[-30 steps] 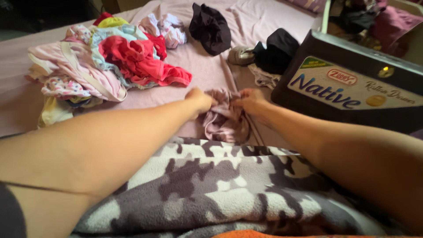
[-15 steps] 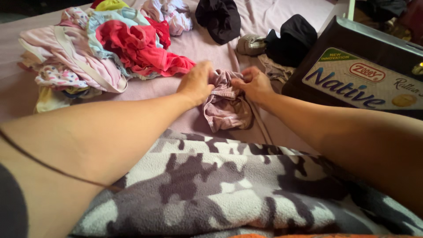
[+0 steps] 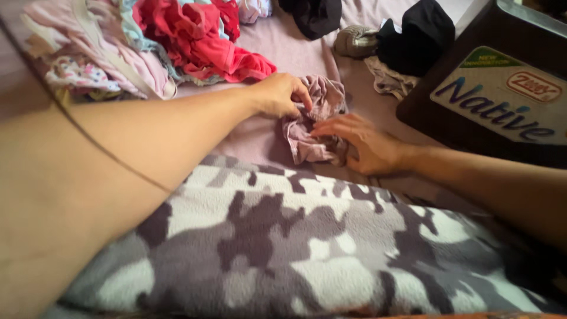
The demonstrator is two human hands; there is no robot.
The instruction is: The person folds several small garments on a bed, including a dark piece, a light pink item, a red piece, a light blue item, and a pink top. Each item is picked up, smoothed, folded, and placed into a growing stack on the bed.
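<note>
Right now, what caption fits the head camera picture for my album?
Left hand and right hand gather a small mauve garment on the bed, beside piled clothes.

I see a home bedroom: pale pink bedsheet (image 3: 260, 136) as work surface, heap of mixed clothes (image 3: 142, 47) on it, camouflage fleece blanket (image 3: 307, 242) (foreground), dark drawer box (image 3: 502, 100) beside.

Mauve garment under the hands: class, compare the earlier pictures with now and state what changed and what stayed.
The right hand has dropped from the top edge to press flat on the mauve garment, now more bunched. The left hand still pinches its top. The clothes pile and dark box stay put.
</note>
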